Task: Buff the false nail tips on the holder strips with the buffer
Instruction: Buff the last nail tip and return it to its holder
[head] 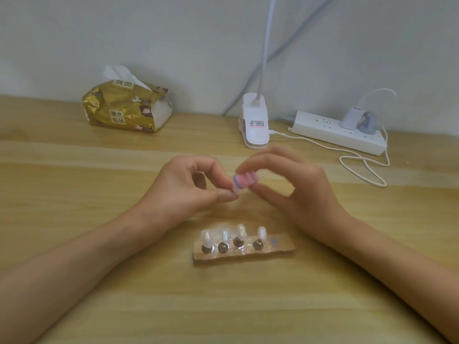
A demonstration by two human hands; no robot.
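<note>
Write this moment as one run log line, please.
left hand: pinches one nail tip | right hand: holds pink buffer at it | holder strip: on table, four tips standing, rightmost spot empty

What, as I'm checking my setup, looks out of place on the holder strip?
On the holder strip, the right-end spot is bare beside four standing nail tips. The left hand pinches a whitish piece against the buffer, probably that tip.

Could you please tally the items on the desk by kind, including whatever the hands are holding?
Nail tips standing on the holder strip: 4
Nail tip pinched in the left hand, blurred: 1
Buffer in the right hand: 1
Holder strip: 1
Tissue pack: 1
Clip lamp: 1
Power strip: 1
Total: 10
</note>
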